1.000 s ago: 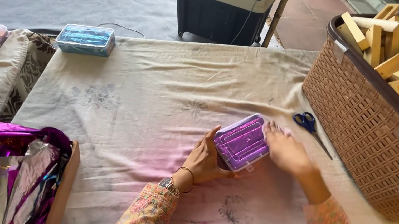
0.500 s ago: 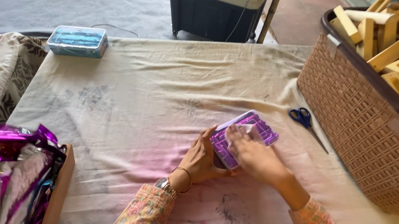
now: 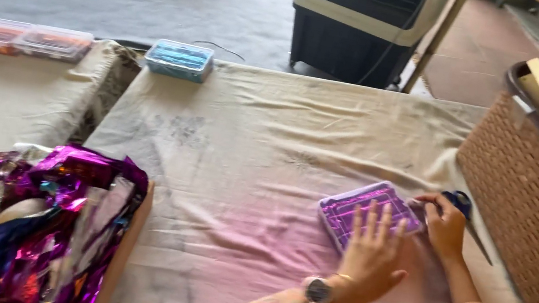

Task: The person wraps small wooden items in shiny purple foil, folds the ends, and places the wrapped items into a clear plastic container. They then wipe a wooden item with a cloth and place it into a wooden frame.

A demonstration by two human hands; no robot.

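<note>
Both hands on purple box (image 3: 369, 213): left hand (image 3: 368, 259) fingers flat, right hand (image 3: 446, 226) gripping corner.

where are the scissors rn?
Head view, right side: scissors lie on the cloth beside the woven basket, under the right hand, just right of the purple box.

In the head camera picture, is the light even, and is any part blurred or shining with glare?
Head view: soft, even daylight with no hard shadows on the cloth-covered table; the left hand on the purple box and the right hand look slightly motion-blurred; the crumpled foil at lower left shows bright reflections; the woven basket at the right edge looks soft.
</note>
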